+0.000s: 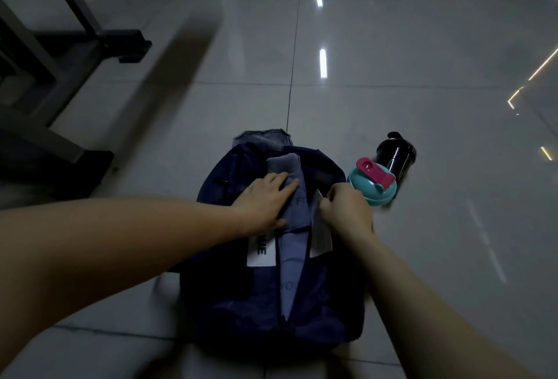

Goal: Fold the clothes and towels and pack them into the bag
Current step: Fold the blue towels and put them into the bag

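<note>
Obs., packing step. Navy bag [229,303] lay flat on the tiled floor [392,76] directly in front of the person, its opening a long slit running away from them, near end to far end.

Grey-blue towel [294,254]: folded into a narrow strip, long axis in line with the slit. Near part sat down inside the opening; far end stood proud of the bag at its far side.

Left hand [265,200]: fingers nearly straight, palm down, pressing flat on the raised part of the towel. No grip, just a push.

Right hand [347,212]: fingers curled tight, pinching the right lip of the bag's opening just beside the towel. Whether it had a zip pull or only fabric, could not tell.

Judgement: the exposed far end lay beyond and under the left hand, so that hand was the nearer and would do the tucking, pushing down and along the slit, while the right held the lip aside.

Shaker bottle [392,161] lay on its side just right of the bag. White label [259,257] showed left of the slit.
</note>
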### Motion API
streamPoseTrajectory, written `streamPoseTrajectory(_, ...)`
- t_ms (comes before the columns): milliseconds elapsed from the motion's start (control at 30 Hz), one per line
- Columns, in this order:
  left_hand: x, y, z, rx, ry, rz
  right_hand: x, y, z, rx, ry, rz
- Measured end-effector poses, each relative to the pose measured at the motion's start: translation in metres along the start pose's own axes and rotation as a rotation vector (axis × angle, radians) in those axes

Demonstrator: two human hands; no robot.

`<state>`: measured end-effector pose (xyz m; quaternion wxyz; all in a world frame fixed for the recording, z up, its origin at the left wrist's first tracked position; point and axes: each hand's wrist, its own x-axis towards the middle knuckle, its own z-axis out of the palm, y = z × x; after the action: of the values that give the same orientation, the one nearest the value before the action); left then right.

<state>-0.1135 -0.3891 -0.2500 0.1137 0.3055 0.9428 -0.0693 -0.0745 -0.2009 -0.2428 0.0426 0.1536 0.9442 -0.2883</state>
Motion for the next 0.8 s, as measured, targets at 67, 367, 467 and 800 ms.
streamPoseTrajectory(67,0.003,0.003,0.005,0.015,-0.013,0.02,0.003,0.001,-0.005,0.116,0.022,0.041)
streamPoseTrajectory(367,0.028,0.001,0.005,0.066,-0.14,0.103,-0.007,0.002,-0.027,0.067,0.078,0.02)
streamPoseTrajectory(467,0.025,0.005,0.006,0.095,-0.134,0.09,0.001,-0.015,-0.038,-0.205,0.043,-0.06)
streamPoseTrajectory(800,-0.008,-0.003,0.014,0.115,-0.012,-0.021,0.086,-0.053,-0.017,-0.533,0.006,-0.458)
